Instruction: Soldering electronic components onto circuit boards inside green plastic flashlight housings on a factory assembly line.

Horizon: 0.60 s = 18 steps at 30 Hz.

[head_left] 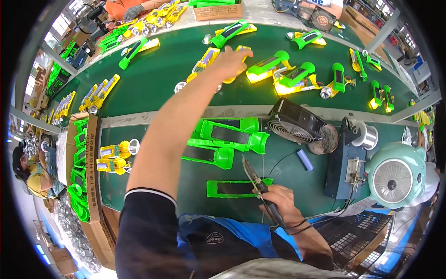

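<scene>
My left arm stretches far forward over the green conveyor belt. There my left hand closes over a yellow flashlight, next to another yellow flashlight with a purple panel. My right hand stays near my body and grips a soldering iron, tip pointing up and away. The tip hovers just above a flat green flashlight shell on the near bench. Several more green shells lie stacked beyond it.
A black fan, a solder spool, a blue battery cell and a teal fan stand to the right. A cardboard box holding green parts and yellow pieces sit left. Green-yellow flashlights dot the belt. Another person's gloved hand works at the far side.
</scene>
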### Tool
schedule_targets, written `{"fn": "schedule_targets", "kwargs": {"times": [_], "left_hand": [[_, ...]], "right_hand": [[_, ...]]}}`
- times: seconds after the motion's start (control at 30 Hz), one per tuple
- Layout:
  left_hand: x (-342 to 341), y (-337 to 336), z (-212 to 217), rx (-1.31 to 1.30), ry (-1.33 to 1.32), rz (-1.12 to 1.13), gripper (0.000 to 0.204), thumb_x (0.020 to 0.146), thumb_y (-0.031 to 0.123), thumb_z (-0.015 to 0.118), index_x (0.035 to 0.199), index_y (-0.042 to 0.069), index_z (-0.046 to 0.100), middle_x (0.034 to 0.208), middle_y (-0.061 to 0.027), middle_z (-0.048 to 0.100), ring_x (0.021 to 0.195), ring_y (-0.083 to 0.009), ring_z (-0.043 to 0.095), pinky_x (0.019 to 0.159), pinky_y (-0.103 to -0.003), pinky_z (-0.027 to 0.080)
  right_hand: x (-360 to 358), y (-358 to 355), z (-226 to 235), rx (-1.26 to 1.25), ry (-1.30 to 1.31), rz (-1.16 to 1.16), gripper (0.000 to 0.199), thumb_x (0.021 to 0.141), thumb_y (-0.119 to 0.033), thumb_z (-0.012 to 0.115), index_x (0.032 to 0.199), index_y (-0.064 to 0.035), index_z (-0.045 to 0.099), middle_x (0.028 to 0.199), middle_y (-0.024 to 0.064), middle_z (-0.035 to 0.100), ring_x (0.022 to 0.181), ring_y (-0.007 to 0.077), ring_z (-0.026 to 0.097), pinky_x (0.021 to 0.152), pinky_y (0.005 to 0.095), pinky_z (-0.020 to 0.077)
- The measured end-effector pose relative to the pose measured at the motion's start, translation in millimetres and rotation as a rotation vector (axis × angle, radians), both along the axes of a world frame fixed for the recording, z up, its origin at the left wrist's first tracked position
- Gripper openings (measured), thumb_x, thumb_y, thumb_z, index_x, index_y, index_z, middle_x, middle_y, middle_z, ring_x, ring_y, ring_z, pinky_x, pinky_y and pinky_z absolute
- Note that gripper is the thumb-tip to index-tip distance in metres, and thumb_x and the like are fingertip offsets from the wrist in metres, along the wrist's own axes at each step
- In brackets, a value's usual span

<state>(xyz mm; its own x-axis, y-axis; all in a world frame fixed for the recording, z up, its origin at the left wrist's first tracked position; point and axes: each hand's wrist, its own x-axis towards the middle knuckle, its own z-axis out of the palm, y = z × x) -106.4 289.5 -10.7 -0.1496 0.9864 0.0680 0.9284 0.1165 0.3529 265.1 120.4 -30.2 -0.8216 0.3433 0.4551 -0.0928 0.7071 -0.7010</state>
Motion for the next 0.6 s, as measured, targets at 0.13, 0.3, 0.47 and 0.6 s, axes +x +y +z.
{"fn": "schedule_targets", "kwargs": {"times": [0.13, 0.3, 0.47, 0.6], "left_hand": [[6, -94, 77, 0.103, 0.017, -0.041, 0.042, 0.085, 0.038, 0.065, 0.122, 0.019, 0.059, 0.107, -0.0218, 0.061, 0.107, -0.0387, 0.055, 0.089, -0.047, 0.048], [29, -288, 77, -0.028, -0.721, 0.193, 0.057, 0.090, 0.024, 0.069, 0.141, 0.011, 0.047, 0.101, -0.0031, 0.054, 0.091, -0.0087, 0.052, 0.075, -0.025, 0.045], [109, -419, 45, -0.097, -1.330, 0.481, 0.079, 0.090, 0.014, 0.069, 0.153, 0.007, 0.022, 0.115, -0.0100, 0.057, 0.106, -0.0150, 0.058, 0.093, -0.029, 0.047], [155, -396, 31, -0.080, -1.403, 0.447, 0.081, 0.093, 0.014, 0.065, 0.155, 0.007, 0.012, 0.110, -0.0160, 0.060, 0.104, -0.0222, 0.063, 0.091, -0.032, 0.051]], "right_hand": [[-1, -2, 4, 0.021, 0.106, 0.008, 0.031, 0.073, -0.010, 0.077, 0.097, -0.0015, 0.060, 0.085, 0.0154, 0.063, 0.072, 0.0331, 0.065, 0.063, 0.0405, 0.0536], [-3, -8, -10, -0.007, 0.143, 0.001, 0.032, 0.071, -0.007, 0.077, 0.097, -0.0036, 0.058, 0.089, 0.0160, 0.064, 0.077, 0.0357, 0.066, 0.065, 0.0423, 0.0545], [-29, -8, -13, -0.062, 0.041, -0.023, 0.033, 0.081, 0.000, 0.065, 0.110, -0.0074, 0.050, 0.106, 0.0185, 0.070, 0.095, 0.0330, 0.067, 0.082, 0.0380, 0.0516], [-45, 0, -25, -0.207, 0.211, -0.073, 0.040, 0.083, -0.004, 0.071, 0.116, -0.0070, 0.049, 0.098, 0.0128, 0.070, 0.081, 0.0263, 0.068, 0.074, 0.0330, 0.0532]]}}
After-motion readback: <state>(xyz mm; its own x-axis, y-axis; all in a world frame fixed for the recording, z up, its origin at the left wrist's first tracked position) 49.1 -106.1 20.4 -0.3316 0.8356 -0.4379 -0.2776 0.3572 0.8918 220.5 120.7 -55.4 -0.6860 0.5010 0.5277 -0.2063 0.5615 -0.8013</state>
